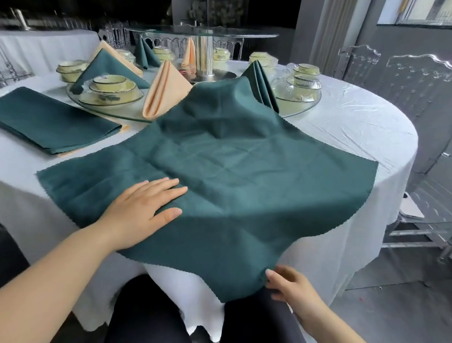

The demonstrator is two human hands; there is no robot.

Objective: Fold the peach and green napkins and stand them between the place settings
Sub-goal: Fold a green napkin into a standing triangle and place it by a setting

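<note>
Left hand (140,209) lies flat on the dark green cloth napkin (233,170); right hand (286,283) pinches its near corner. It looks soft and floppy, so corners seem best to hold.

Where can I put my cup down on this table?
Best on the bare white tablecloth right of the open green napkin, near the glass turntable. A narrower bare strip lies between that napkin and the folded green stack at left. The turntable is crowded with bowls and standing napkins.
</note>
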